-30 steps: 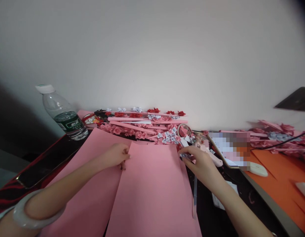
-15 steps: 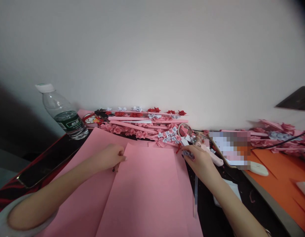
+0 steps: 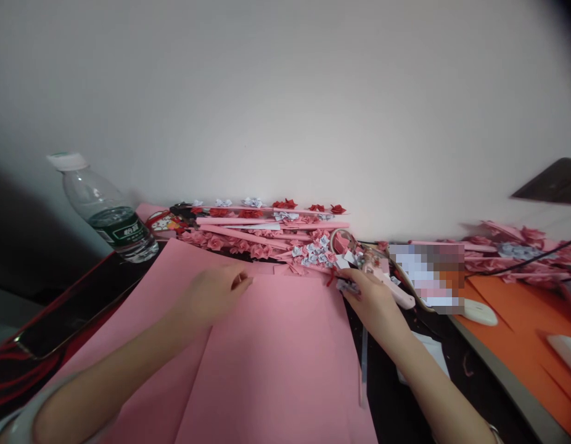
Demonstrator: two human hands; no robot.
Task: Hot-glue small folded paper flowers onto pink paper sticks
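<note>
My left hand (image 3: 221, 290), smeared by motion, is over the top left corner of a pink paper sheet (image 3: 271, 357). Its fingers are bent, with a dark gap by the thumb; whether they touch the sheet is unclear. Under that sheet lies a larger pink sheet (image 3: 160, 302). Just beyond the top right corner, my right hand (image 3: 373, 299) is closed on a small pale blue paper flower (image 3: 348, 286), partly hidden by the fingers. A thin red strip (image 3: 332, 277) lies beside the fingertips.
Pink stems with paper flowers (image 3: 267, 234) line the wall, near a tape roll (image 3: 341, 239). A water bottle (image 3: 121, 228) and a dark phone (image 3: 73, 308) are at left. On the right are a lit phone (image 3: 424, 277), a white mouse (image 3: 480, 312) and orange paper (image 3: 512, 333).
My left hand has shifted right along the sheet's top edge, off its left corner. My right hand stays nearly in place. The whole view has moved slightly.
</note>
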